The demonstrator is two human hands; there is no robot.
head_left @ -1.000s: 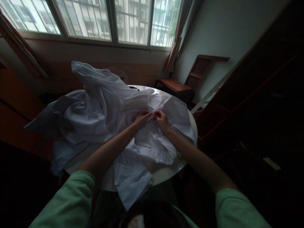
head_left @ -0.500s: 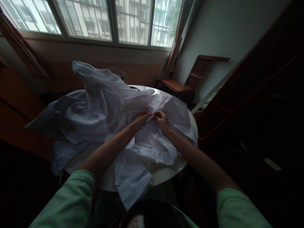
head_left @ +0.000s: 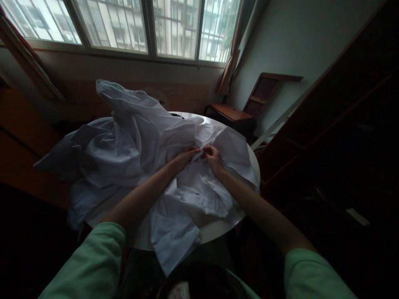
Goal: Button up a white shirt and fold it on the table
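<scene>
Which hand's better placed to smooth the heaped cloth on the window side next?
Left, probably. The left hand lies next to the heaped white garment; the right hand sits nearer the table edge. Both pinch the same fold.

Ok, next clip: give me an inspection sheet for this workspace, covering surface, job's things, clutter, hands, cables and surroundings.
Surface: round white table, mostly covered by cloth.
Job's things: crumpled white garment heaped over the table, one part hanging off the near edge.
Clutter: nothing seen apart from the garment.
Hands: left hand and right hand close together, each pinching a fold of the garment at the same spot; what lies between the fingertips is too small to tell.
Cables: nothing seen.
Surroundings: barred window ahead, curtain at its right end, wooden chair behind the table, dark wooden furniture to the right; the room is dim.
</scene>
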